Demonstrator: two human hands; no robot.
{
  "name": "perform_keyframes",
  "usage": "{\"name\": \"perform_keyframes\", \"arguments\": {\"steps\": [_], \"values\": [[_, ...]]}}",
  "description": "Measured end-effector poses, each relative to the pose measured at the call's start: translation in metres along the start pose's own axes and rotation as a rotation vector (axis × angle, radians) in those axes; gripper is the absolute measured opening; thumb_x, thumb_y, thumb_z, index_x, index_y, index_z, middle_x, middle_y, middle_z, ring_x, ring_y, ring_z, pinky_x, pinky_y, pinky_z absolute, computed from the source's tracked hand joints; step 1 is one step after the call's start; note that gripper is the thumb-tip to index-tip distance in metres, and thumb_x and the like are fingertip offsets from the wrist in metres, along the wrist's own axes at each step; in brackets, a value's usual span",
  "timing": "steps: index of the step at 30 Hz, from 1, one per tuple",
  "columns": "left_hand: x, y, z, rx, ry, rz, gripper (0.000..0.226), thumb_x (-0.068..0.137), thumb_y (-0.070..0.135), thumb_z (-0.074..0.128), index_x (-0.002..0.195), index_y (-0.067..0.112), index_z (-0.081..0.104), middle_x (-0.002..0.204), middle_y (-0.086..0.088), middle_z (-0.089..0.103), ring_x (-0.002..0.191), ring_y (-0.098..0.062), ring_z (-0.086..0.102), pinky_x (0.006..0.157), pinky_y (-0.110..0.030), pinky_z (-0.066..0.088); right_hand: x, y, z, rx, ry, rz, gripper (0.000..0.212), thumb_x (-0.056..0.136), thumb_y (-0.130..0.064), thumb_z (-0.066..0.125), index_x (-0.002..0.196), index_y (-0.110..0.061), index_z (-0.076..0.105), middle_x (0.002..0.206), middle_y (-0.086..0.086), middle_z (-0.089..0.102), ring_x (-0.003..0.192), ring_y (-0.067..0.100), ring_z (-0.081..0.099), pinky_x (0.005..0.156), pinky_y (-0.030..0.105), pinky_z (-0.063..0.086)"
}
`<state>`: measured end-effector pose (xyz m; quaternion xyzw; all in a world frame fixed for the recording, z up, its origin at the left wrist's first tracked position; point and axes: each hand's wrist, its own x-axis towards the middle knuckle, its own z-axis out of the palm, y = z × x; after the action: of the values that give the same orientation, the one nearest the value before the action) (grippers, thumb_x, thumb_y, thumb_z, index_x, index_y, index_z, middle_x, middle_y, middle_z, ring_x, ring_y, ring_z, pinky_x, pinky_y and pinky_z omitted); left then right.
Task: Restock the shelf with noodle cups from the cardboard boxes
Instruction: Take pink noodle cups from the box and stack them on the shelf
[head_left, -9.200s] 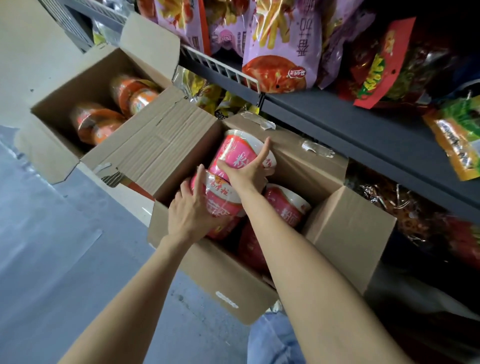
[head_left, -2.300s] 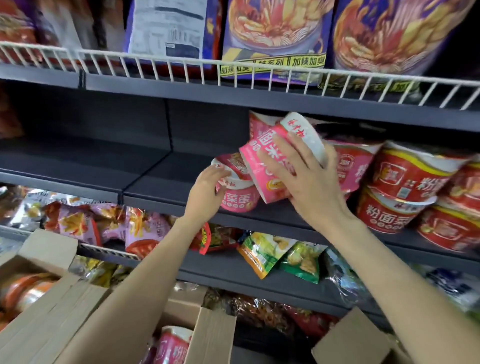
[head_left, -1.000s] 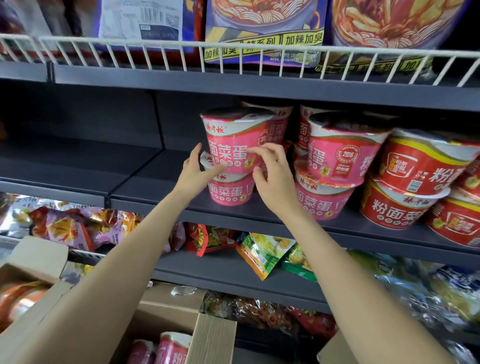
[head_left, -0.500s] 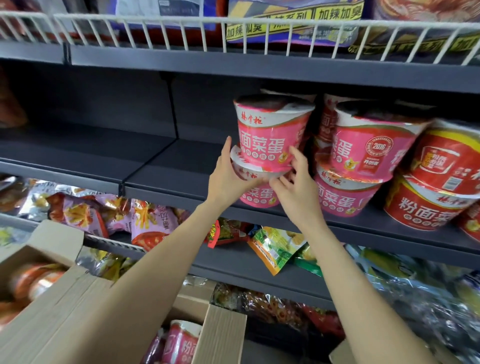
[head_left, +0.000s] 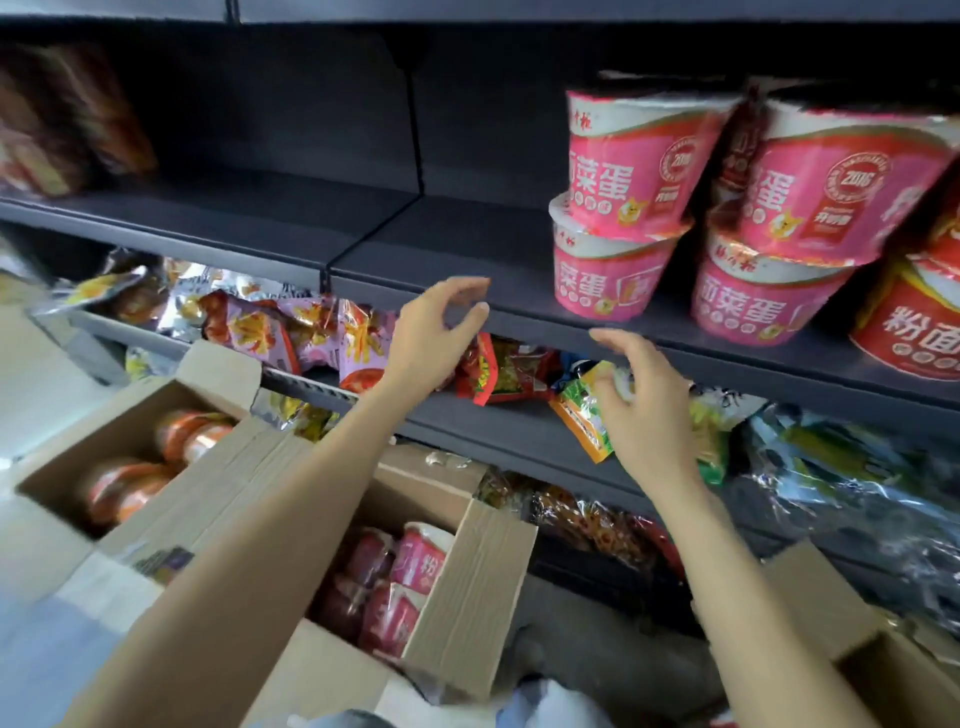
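So both hands just came off the pink noodle cups (head_left: 618, 208), leaving them stacked two high on the shelf (head_left: 467, 244), right next to another pink stack on their right. Left hand (head_left: 431, 338) and right hand (head_left: 639, 410) now hang near the shelf edge, each grip loose and half-curled with nothing in it. That pair looks done, and I'd guess the next trip is down to the near cardboard box (head_left: 467, 587), where more pink cups still sit.

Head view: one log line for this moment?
left hand: empty | right hand: empty | pink noodle cups: stacked on dark shelf | brown cardboard box: cups left
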<state>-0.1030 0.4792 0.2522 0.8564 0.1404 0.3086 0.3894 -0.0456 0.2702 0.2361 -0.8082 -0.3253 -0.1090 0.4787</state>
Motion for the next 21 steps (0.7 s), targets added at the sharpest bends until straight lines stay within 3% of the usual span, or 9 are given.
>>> {"name": "perform_keyframes", "arguments": {"steps": [4,8,9,11,13,16,21], "values": [[-0.075,-0.038,-0.047,0.119,-0.122,-0.112,0.021,0.09,0.011,0.061,0.105,0.024,0.068,0.096,0.006,0.072,0.086,-0.003,0.065,0.083,-0.017,0.048,-0.052,-0.003,0.047,0.012,-0.251,-0.01,0.029,0.09,-0.005,0.053,0.116,-0.016,0.062,0.115,-0.003,0.064,0.11,0.015,0.056,0.093,0.028,0.042],[-0.144,-0.092,-0.092,0.277,-0.253,-0.233,0.027,0.087,0.0,0.06,0.11,0.011,0.068,0.089,0.005,0.07,0.076,0.019,0.057,0.071,-0.002,0.041,-0.099,-0.004,0.098,-0.023,-0.542,0.001,0.028,0.09,-0.007,0.052,0.114,-0.02,0.063,0.115,-0.004,0.063,0.107,0.014,0.057,0.084,0.027,0.043],[-0.158,-0.106,-0.102,0.212,-0.285,-0.308,0.027,0.085,-0.002,0.061,0.109,0.008,0.069,0.087,0.003,0.069,0.075,0.018,0.058,0.07,-0.003,0.043,-0.108,-0.004,0.112,-0.049,-0.614,0.005,0.029,0.091,-0.009,0.052,0.116,-0.021,0.062,0.117,-0.004,0.062,0.105,0.014,0.056,0.08,0.025,0.041],[-0.183,-0.142,-0.117,0.171,-0.313,-0.405,0.029,0.082,0.005,0.068,0.106,0.021,0.072,0.089,0.006,0.068,0.081,0.002,0.066,0.073,-0.014,0.049,-0.122,-0.005,0.139,-0.102,-0.749,0.002,0.029,0.092,-0.014,0.051,0.12,-0.022,0.059,0.12,-0.005,0.059,0.104,0.014,0.054,0.077,0.024,0.036],[-0.2,-0.175,-0.123,0.351,-0.304,-0.503,0.031,0.082,0.008,0.068,0.107,0.026,0.069,0.103,0.002,0.068,0.095,-0.021,0.066,0.08,-0.031,0.053,-0.133,-0.003,0.169,-0.137,-0.856,0.012,0.03,0.093,-0.017,0.05,0.121,-0.023,0.057,0.12,-0.003,0.059,0.107,0.018,0.054,0.08,0.027,0.04],[-0.218,-0.217,-0.124,0.538,-0.351,-0.605,0.037,0.086,0.015,0.065,0.122,0.02,0.062,0.118,0.0,0.065,0.104,-0.02,0.063,0.087,-0.032,0.051,-0.146,0.006,0.214,-0.185,-0.971,0.109,0.036,0.092,-0.018,0.052,0.128,-0.021,0.051,0.13,0.002,0.055,0.115,0.022,0.052,0.09,0.03,0.042],[-0.221,-0.279,-0.078,0.482,-0.509,-0.698,0.067,0.082,0.026,0.069,0.142,0.022,0.04,0.132,-0.008,0.054,0.12,-0.024,0.053,0.095,-0.032,0.043,-0.149,0.034,0.3,-0.347,-0.945,0.47,0.045,0.094,-0.026,0.049,0.136,-0.013,0.039,0.134,0.015,0.05,0.121,0.033,0.05,0.096,0.039,0.041]]}}
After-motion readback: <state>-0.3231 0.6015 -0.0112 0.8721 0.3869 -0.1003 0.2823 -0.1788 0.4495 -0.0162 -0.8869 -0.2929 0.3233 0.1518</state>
